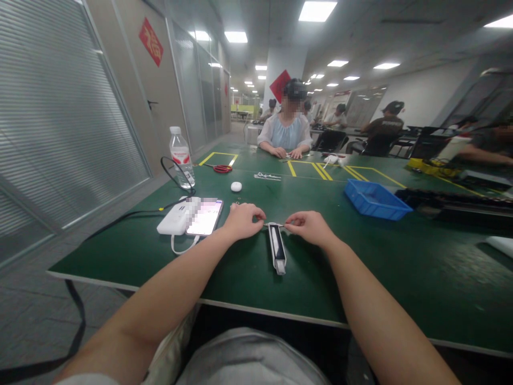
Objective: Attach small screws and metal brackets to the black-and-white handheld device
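Note:
My left hand and my right hand face each other over the green table. Both are closed in a pinch, thumb against fingertips. Between them runs a thin, metallic-looking strip, one end in each pinch; its exact kind is too small to make out. It crosses the far end of a long, narrow dark piece with a white rim, which points toward me and ends in a whitish tip. Whether the strip is attached to that piece, I cannot tell.
Left of my hands are a phone, a white power bank, a water bottle and a white earbud case. A blue tray stands to the right. Red-handled scissors lie farther back. Across the table sits another person.

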### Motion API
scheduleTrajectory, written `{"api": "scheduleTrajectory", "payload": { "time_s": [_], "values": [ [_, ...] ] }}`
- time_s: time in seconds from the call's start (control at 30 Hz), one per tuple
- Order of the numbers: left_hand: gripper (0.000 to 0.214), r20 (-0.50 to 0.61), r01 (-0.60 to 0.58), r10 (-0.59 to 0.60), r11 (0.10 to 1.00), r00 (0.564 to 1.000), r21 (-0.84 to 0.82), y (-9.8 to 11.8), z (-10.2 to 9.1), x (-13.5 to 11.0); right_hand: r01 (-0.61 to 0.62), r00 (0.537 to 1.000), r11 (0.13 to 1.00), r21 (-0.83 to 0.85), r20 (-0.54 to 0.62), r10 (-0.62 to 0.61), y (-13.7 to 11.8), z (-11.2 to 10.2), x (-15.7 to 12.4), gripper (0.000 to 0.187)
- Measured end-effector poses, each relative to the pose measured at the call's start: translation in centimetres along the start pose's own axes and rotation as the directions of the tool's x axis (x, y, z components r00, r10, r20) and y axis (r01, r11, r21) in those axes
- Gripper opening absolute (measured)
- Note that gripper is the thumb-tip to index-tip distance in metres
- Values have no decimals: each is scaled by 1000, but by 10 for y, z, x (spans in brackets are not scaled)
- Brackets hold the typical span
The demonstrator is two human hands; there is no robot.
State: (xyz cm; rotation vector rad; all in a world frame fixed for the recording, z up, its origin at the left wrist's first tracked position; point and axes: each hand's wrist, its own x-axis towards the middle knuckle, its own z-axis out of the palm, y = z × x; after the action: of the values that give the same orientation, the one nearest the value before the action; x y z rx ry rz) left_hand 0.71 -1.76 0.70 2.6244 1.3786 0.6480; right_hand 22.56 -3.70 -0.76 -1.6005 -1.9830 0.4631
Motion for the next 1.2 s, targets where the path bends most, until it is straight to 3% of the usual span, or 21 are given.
{"api": "scheduleTrajectory", "payload": {
  "time_s": [0.23, 0.67, 1.2],
  "values": [
    [20, 103, -49, 44, 998, 994, 46, 1, -3, -1, 15, 999, 1000, 25, 38, -16, 4, 3, 1, 18],
    [20, 110, -87, 83, 996, 990, 31, -3, 2, 1, -10, 997, 998, 61, 79, 6, 6, 6, 3, 22],
    [21, 134, -93, 86, 995, 987, 48, 0, 1, 0, 80, 995, 989, 127, 43, -86, 8, 15, 3, 25]
  ]
}}
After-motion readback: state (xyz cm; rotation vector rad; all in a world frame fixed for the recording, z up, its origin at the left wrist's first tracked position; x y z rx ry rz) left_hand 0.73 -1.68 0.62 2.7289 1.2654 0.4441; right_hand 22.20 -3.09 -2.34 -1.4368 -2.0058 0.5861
